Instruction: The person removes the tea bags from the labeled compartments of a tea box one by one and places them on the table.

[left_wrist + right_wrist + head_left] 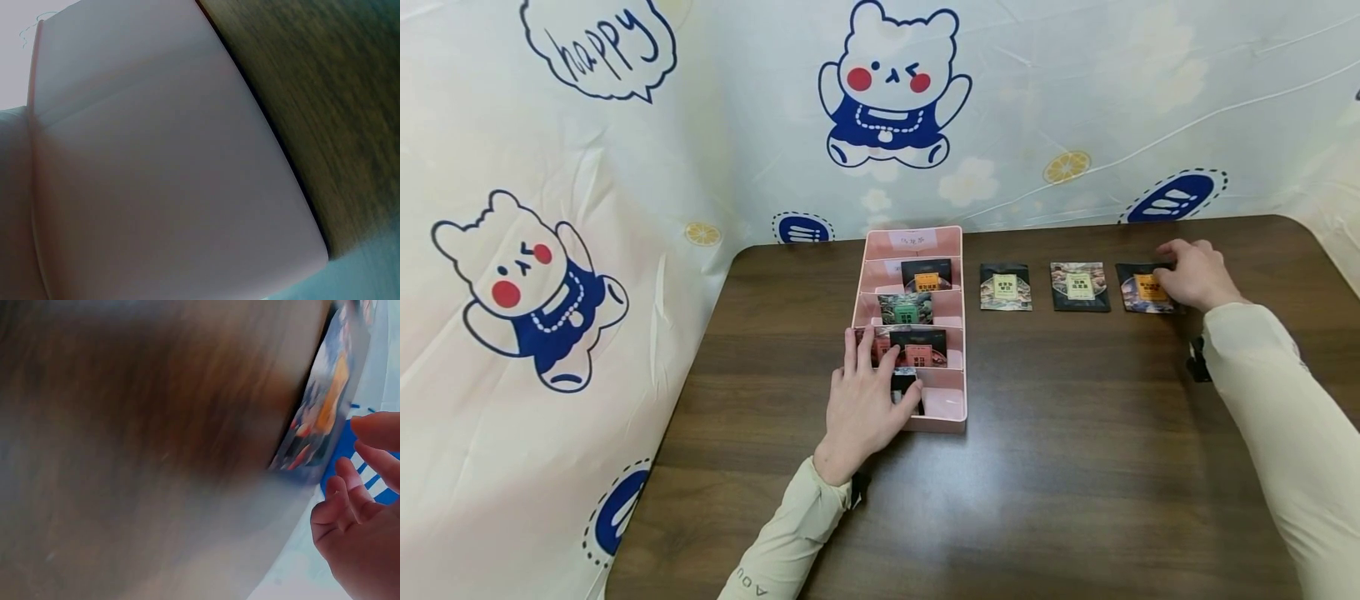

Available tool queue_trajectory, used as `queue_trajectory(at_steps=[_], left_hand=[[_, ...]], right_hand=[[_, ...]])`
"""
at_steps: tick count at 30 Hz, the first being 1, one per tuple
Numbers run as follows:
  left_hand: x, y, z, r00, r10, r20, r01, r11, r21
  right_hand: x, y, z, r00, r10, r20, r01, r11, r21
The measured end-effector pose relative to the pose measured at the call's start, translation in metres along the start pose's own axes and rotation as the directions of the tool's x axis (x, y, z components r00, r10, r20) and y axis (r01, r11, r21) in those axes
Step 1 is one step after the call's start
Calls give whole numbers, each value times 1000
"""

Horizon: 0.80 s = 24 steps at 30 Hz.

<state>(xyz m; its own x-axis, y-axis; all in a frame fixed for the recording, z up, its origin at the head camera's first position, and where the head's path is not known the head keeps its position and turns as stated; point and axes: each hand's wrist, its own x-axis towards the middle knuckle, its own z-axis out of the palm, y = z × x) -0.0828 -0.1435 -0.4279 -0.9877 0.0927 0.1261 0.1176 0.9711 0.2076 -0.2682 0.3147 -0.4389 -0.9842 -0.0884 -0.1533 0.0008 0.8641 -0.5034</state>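
A pink compartment box [951,423] stands on the table, its side wall filling much of the left wrist view. My left hand [863,408] lies across its front left part, fingers stretched over the edge and thumb over the front compartment. Beneath these fingers are packets with red labels [925,354] and a partly hidden black-and-white packet [904,382]. At the far right, my right hand [1201,273] is at the right end of a dark packet with an orange label [1146,287]. In the right wrist view its fingers [353,487] are loosely bent beside that packet.
Farther back in the box are a green packet [906,309] and an orange-labelled one [927,276]. Two flat packets, one light-bottomed [1006,287] and one dark [1079,287], lie in a row between box and right hand. A printed curtain [1015,83] hangs behind the table [1060,467].
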Motion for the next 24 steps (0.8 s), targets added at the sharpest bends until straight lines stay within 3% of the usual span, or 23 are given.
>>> queue_trajectory(at_steps=[14, 24], left_hand=[[-1, -1, -1, 1000, 6, -2, -6, 1000, -6], [-2, -2, -1, 1000, 4, 2, -4, 1000, -8]], right_hand=[[6, -54, 10, 989, -142, -25, 144, 987, 77], [10, -118, 22, 947, -311, -80, 318, 942, 107]])
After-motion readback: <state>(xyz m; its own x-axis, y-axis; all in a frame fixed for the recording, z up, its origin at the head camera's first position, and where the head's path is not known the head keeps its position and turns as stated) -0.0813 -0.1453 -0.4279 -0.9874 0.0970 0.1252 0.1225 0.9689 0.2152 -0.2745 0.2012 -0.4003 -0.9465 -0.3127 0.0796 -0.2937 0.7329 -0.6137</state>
